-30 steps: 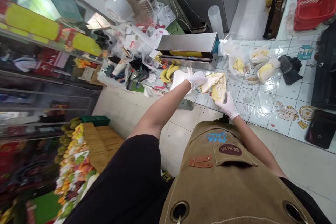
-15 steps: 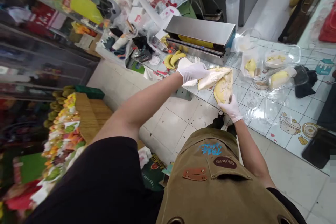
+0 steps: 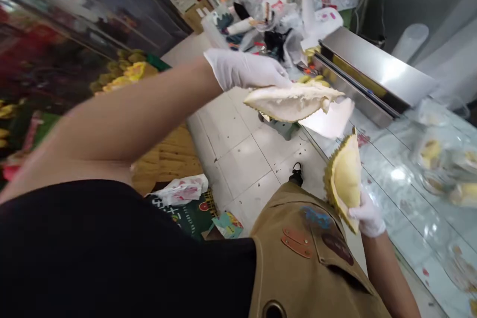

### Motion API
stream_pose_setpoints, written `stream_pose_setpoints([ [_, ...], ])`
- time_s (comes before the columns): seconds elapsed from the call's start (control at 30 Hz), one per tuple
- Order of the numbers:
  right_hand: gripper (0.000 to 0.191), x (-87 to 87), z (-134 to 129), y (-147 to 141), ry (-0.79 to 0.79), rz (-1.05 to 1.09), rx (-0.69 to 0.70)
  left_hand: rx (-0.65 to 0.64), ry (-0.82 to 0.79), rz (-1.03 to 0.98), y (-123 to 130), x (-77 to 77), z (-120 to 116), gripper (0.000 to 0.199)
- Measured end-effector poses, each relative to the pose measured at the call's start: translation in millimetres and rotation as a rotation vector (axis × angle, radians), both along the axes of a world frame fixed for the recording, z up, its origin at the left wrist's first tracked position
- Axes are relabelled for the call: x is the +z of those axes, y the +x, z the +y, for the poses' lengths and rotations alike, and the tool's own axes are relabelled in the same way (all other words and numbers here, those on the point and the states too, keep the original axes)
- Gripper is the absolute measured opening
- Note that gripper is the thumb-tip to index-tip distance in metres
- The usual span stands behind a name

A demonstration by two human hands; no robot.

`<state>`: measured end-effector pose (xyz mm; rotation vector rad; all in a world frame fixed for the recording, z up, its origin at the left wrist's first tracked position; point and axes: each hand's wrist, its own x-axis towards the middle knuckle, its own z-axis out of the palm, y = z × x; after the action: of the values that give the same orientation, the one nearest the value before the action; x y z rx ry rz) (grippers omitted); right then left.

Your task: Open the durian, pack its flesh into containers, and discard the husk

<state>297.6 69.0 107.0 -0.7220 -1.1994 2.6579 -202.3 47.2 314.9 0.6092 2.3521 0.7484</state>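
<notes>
The gloved left hand [image 3: 244, 70] has its grip pressed closed on the end of a pale durian husk [image 3: 292, 103], whose long axis lies nearly level, pointing right, out to the left of the sealing machine [image 3: 376, 72]. Below the machine, the gloved right hand [image 3: 367, 217] clasps a durian half [image 3: 345, 179] from beneath, its long axis nearly upright. This hand is nearer the apron [image 3: 309, 253].

Bright light is flooding the scene, and glare is washing out the tiled counter [image 3: 402, 198] and flaring across the steel sealer [image 3: 380, 67]. Motion blur is softening the whole frame, including the durian husk [image 3: 290, 104] and durian half [image 3: 345, 179], while the shelves [image 3: 74, 25] are bending and smearing toward the wide-angle edge.
</notes>
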Motion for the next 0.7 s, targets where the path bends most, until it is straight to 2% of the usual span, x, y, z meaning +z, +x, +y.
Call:
stream_pose_setpoints([
  [0.07, 0.085, -10.9, -24.3, -16.2, -0.095, -0.102, 0.007, -0.215, -0.055, -0.173, -29.0, -11.6, -48.3, 0.033],
  [0.1, 0.083, -17.9, -35.4, -26.9, -0.129, -0.167, -0.014, -0.259, -0.039, -0.217, -44.8, -22.7, -73.6, 0.034],
  [0.17, 0.083, -31.4, -53.7, -55.6, -0.189, -0.273, -0.060, -0.208, 0.055, -0.220, -84.1, -58.7, -124.1, 0.035],
  [0.2, 0.083, -36.2, -60.3, -74.3, -0.214, -0.317, -0.073, -0.170, 0.119, -0.216, -107.8, -83.8, -148.3, 0.036],
  [0.27, 0.084, -39.8, -68.7, -121.3, -0.233, -0.376, -0.066, -0.035, 0.259, -0.249, -158.6, -146.2, -191.9, 0.042],
  [0.37, 0.090, -33.4, -70.8, -215.8, -0.194, -0.402, 0.021, 0.318, 0.385, -0.376, -222.2, -252.6, -238.3, 0.052],
  [0.43, 0.097, -28.7, -69.5, -287.8, -0.157, -0.403, 0.078, 0.602, 0.425, -0.399, -249.1, -315.3, -254.1, 0.051],
  [0.47, 0.099, -27.4, -69.2, -323.4, -0.142, -0.407, 0.107, 0.726, 0.436, -0.392, -259.5, -341.7, -257.8, 0.049],
  [0.57, 0.092, -28.7, -72.5, -414.7, -0.114, -0.437, 0.199, 0.974, 0.419, -0.383, -290.5, -406.3, -259.0, 0.037],
  [0.63, 0.085, -34.0, -76.4, -454.9, -0.102, -0.469, 0.231, 1.081, 0.383, -0.374, -315.7, -445.6, -257.9, 0.029],
  [0.7, 0.085, -43.0, -78.9, -475.4, -0.087, -0.528, 0.236, 1.184, 0.340, -0.332, -343.0, -487.4, -258.8, 0.023],
])
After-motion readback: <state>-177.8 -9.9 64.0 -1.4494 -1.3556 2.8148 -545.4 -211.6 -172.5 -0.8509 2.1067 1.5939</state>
